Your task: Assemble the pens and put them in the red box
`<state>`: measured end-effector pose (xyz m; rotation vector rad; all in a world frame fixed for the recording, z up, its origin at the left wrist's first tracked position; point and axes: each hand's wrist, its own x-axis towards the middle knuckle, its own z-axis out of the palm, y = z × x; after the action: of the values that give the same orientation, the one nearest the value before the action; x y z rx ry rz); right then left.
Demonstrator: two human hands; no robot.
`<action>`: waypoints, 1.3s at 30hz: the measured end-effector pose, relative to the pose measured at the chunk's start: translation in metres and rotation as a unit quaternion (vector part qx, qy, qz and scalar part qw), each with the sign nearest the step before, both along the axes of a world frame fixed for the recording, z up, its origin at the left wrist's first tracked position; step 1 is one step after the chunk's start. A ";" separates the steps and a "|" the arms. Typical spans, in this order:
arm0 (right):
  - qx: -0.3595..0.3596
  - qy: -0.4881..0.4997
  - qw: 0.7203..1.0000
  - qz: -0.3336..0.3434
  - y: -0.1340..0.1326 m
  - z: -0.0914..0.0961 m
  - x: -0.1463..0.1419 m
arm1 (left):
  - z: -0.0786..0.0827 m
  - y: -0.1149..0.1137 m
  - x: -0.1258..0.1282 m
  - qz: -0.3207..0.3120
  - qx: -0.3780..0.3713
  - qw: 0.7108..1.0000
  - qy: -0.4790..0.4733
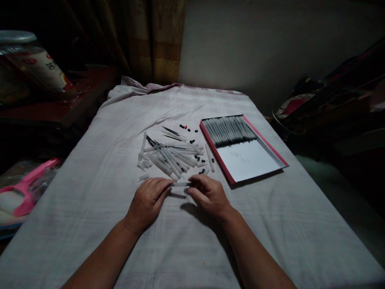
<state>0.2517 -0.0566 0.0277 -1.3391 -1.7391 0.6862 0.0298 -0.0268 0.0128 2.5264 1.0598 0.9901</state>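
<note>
My left hand point(148, 200) and my right hand point(209, 194) meet over the cloth-covered table point(90, 168), each pinching one end of a clear pen barrel point(180, 184) held level between them. Just beyond lies a heap of clear pen barrels point(170, 154), with thin black refills and small black caps point(192, 141) scattered around it. To the right sits a flat red-edged tray point(270, 150) with a row of finished pens point(230, 130) laid side by side in its far half.
A dark wooden side table point(60, 108) with a lidded plastic jar point(33, 66) stands at the left. Pink plastic items point(27, 186) lie lower left. Bags and clutter point(331, 100) pile up at the right. A wall and curtain are behind.
</note>
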 end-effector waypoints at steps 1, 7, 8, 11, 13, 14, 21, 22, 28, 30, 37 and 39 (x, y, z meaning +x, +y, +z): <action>-0.001 0.000 1.000 0.001 0.000 0.000 0.000 | 0.000 0.000 0.000 0.002 -0.003 1.000 0.001; 0.019 -0.022 1.000 0.004 -0.001 -0.003 0.002 | -0.001 -0.001 0.000 0.003 -0.005 1.000 0.000; 0.016 -0.026 1.000 0.005 -0.001 -0.003 0.002 | -0.001 0.000 0.000 0.005 -0.002 1.000 -0.001; 0.025 -0.036 0.999 0.010 -0.001 -0.003 0.002 | 0.000 0.000 0.000 0.005 -0.002 1.000 0.001; 0.039 -0.048 0.998 0.015 -0.001 -0.003 0.003 | 0.000 0.000 0.000 0.002 -0.004 1.000 0.000; 0.039 -0.052 0.998 0.016 -0.001 -0.003 0.003 | 0.000 0.000 -0.001 0.000 -0.006 1.000 0.000; 0.017 -0.063 0.998 0.017 -0.002 -0.004 0.002 | -0.001 -0.001 -0.001 0.004 -0.009 1.000 0.001; 0.014 -0.065 0.998 0.016 -0.002 -0.004 0.001 | -0.001 -0.001 -0.001 0.004 -0.007 1.000 -0.001; 0.028 -0.084 0.996 0.026 -0.002 -0.003 0.001 | -0.001 0.000 0.000 0.001 0.004 1.000 -0.005; 0.039 -0.089 0.995 0.030 -0.002 -0.002 0.001 | -0.001 -0.001 0.000 0.001 0.004 1.000 -0.004; 0.039 -0.124 0.991 0.040 -0.001 -0.001 -0.001 | -0.002 0.000 -0.001 -0.010 0.001 1.000 -0.007; 0.026 -0.107 0.993 0.039 -0.001 -0.005 -0.001 | -0.002 0.000 -0.002 -0.017 0.000 1.000 -0.008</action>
<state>0.2503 -0.0573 0.0230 -1.3545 -1.9747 0.5513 0.0283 -0.0264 0.0104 2.5234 1.0092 1.0000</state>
